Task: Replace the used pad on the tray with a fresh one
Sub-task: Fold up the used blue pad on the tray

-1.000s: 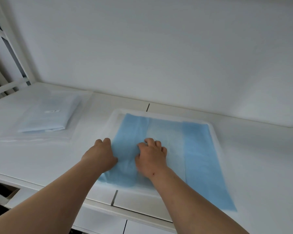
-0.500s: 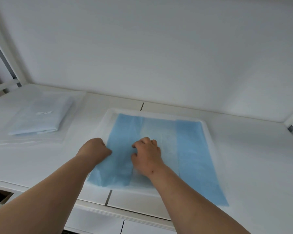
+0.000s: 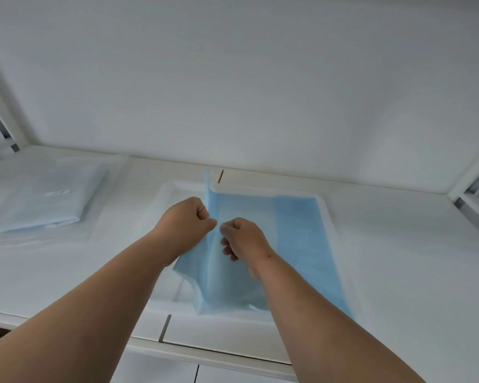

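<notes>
Left hand (image 3: 187, 225): fingers curled, pinching the raised left portion of the thin light-blue rectangular absorbent pad (image 3: 299, 230). Right hand (image 3: 242, 239): fingers curled, pinching the same raised fold just beside the left hand; the two nearly touch. Both forearms extend forward from the lower edge, converging over the shallow white rectangular plastic tray (image 3: 325, 208).

Pad: long axis runs from near edge to far edge of the tray. Its right portion lies flat in the tray; its left portion stands up as a vertical fold, the near corner crumpled.

Half a second ago the pad lay flat with both hands resting on it; the left side is now lifted clear.

A folded pale-blue pad in a clear wrapper (image 3: 47, 200) lies on the white worktop (image 3: 398, 258), well left of the tray.
</notes>
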Tool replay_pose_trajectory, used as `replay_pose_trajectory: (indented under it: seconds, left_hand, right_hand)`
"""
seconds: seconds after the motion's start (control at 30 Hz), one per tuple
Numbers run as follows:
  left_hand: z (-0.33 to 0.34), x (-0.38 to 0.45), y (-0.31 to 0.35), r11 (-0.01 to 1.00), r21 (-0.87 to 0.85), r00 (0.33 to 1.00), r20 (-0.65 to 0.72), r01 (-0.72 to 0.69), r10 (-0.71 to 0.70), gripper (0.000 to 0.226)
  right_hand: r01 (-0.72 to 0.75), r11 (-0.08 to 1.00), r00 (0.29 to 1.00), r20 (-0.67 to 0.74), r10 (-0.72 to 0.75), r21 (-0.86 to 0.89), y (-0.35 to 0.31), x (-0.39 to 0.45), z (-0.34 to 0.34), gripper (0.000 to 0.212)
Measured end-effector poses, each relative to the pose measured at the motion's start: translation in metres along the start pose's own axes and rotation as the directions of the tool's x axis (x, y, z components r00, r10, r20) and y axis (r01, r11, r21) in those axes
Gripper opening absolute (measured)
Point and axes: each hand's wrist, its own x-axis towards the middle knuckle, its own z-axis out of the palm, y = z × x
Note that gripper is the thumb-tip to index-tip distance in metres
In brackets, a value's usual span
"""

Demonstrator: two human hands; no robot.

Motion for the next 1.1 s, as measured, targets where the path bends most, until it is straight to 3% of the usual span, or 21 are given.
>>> replay_pose_trajectory:
  seconds: [0.17,0.3,0.4,0.57,0.6,0.77,0.93,1.1]
  left_hand:
    - [0.024,-0.006,0.028,0.996,0.019,0.995,0.056,-0.086,0.085,0.016]
    - [0.049,-0.008,0.034,0.997,-0.045,0.984,0.165,-0.055,0.062,0.013]
    - [0.065,-0.012,0.031,0.994,-0.114,0.964,0.265,-0.008,0.038,0.016]
    - [0.07,-0.019,0.022,0.985,-0.158,0.913,0.409,0.065,0.006,0.012]
    - [0.07,-0.019,0.02,0.987,-0.149,0.923,0.386,0.061,0.001,0.013]
    - [0.067,-0.008,-0.002,0.984,0.176,0.987,0.158,-0.03,0.002,0.033]
    - [0.068,-0.005,-0.02,0.945,0.314,0.975,0.161,0.094,-0.15,0.053]
    - [0.07,-0.005,-0.024,0.917,0.39,0.977,0.147,0.086,-0.154,0.044]
  right_hand:
    - [-0.109,0.952,0.993,-0.004,0.115,0.287,-0.004,-0.001,-0.028,0.034]
    - [-0.184,0.925,0.981,0.01,0.192,0.331,-0.001,-0.006,-0.049,0.033]
    - [-0.198,0.954,0.979,-0.012,0.206,0.226,0.007,-0.009,-0.057,0.02]
    - [-0.15,0.978,0.984,-0.113,0.134,-0.148,0.017,-0.01,-0.06,0.015]
    - [-0.125,0.972,0.987,-0.126,0.101,-0.201,0.018,-0.01,-0.06,0.006]
    - [-0.119,0.899,0.984,-0.168,0.052,-0.422,0.02,-0.01,-0.063,0.042]
    - [-0.099,0.802,0.988,-0.155,0.008,-0.59,0.023,-0.012,-0.062,0.039]
    - [-0.065,0.638,0.987,-0.143,-0.071,-0.767,0.028,-0.017,-0.06,0.039]
